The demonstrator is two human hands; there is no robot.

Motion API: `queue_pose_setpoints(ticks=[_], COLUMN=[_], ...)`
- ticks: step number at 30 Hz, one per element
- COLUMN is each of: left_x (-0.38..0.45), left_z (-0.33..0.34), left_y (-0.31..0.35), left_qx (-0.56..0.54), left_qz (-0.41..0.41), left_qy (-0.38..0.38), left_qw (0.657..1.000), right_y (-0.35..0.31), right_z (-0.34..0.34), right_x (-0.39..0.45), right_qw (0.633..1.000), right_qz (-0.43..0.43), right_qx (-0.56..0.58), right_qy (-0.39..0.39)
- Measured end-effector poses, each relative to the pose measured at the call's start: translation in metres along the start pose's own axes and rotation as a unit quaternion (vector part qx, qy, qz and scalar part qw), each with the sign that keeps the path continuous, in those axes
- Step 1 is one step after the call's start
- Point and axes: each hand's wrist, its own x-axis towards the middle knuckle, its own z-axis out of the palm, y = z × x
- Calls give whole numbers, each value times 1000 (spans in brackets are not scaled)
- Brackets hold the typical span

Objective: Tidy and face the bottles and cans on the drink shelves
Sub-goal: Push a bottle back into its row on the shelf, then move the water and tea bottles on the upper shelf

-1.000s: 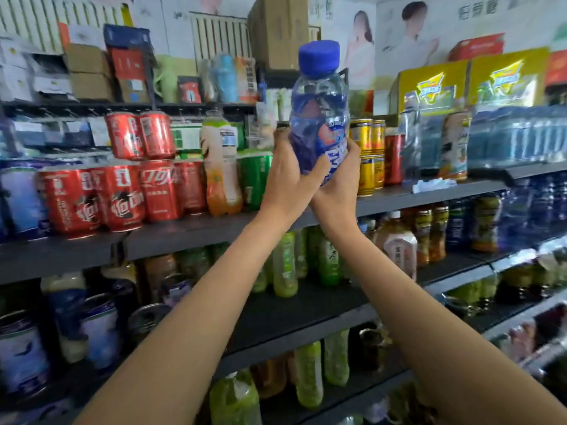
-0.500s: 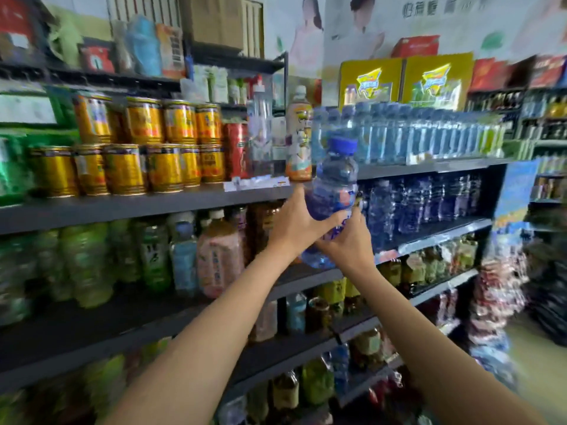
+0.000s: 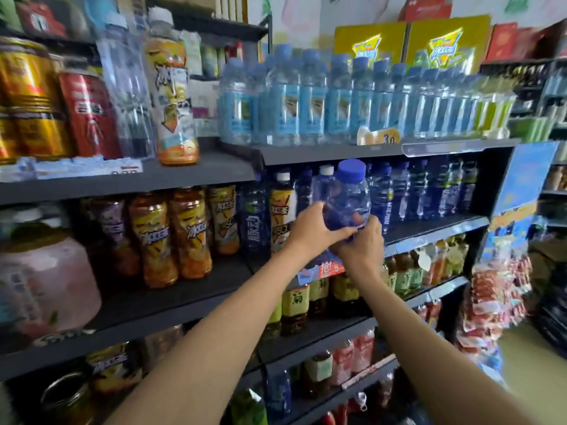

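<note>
Fingers of the left hand (image 3: 310,230) are curled round the lower body of a blue bottle (image 3: 348,197), thumb side toward the camera. Fingers of the right hand (image 3: 360,243) are clamped on the same bottle from beneath and from the right, wrapping its base. The bottle is upright, clear blue with a blue cap (image 3: 351,169), and is held in front of the second shelf (image 3: 435,227), just at its front edge, before a row of dark blue bottles (image 3: 420,191). Immediately left of the held bottle stand white-capped bottles, one with a yellow label (image 3: 282,210). Further left on the adjoining shelf (image 3: 171,297) stand orange drink bottles (image 3: 171,234). A price tag (image 3: 325,268) hangs at the shelf edge below the hands. On the top shelf (image 3: 331,151) a dense row of pale blue water bottles (image 3: 310,99) fills the length; to its left stand an orange-label bottle (image 3: 173,87), a red can (image 3: 89,115) and gold cans (image 3: 27,102). Yellow boxes (image 3: 411,41) sit behind the water bottles. The lower shelf carries tea bottles (image 3: 294,302).
</note>
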Motion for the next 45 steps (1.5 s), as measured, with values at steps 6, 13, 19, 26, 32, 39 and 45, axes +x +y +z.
queue_pose_setpoints(ticks=[6,13,19,26,32,39,45], left_x=[68,102,108,94,89,104,49], left_z=[87,143,151,153,128,118,106], left_y=[4,-5,-6,-8,-21,-35,-17], left_qx=[77,125,204,250,148,109,100], left_qz=[-40,-172,-181,-129,-210,-329,-218], left_qy=[6,-15,1,113,423,318,275], left_qw=[996,977,962,953,869,883,931], right_y=[66,117,131,133,143,117,91], right_z=[1,13,29,23,20,14,30], right_x=[93,168,182,196,187,168,119], right_qw=[999,983,964,929,946,915,871], right_qz=[-1,55,-2,-27,8,-233,-304], right_qx=[-14,18,-35,-113,14,88,110], right_qy=[-50,-174,-264,-353,-323,-318,-370])
